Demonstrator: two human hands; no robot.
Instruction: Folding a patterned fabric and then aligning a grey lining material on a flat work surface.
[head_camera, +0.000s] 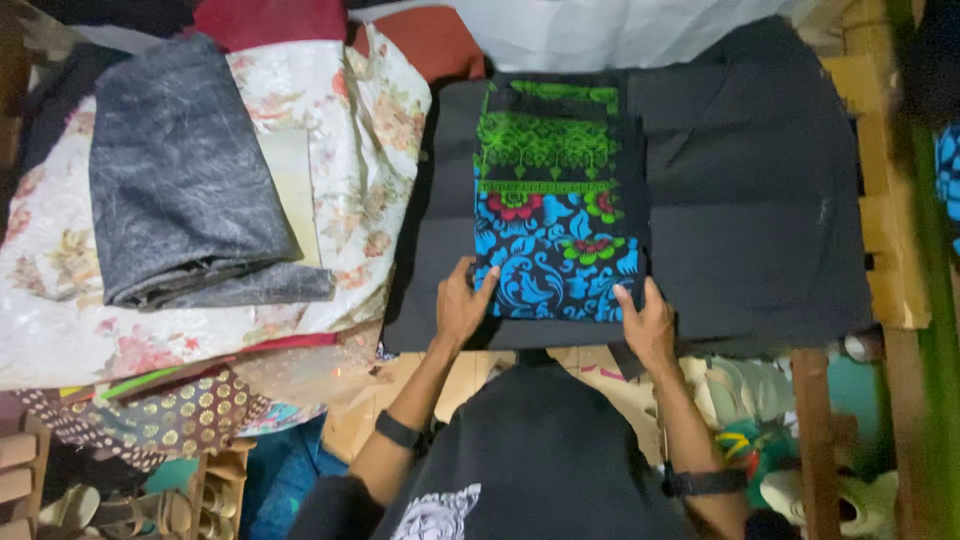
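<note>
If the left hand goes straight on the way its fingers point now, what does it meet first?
The left hand already touches the near left corner of the folded blue and green patterned cloth; going on, it would probably slide over that cloth.

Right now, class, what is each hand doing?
Left hand: open, fingers resting on the near left corner of the folded patterned cloth.
Right hand: open, resting on its near right corner.
</note>
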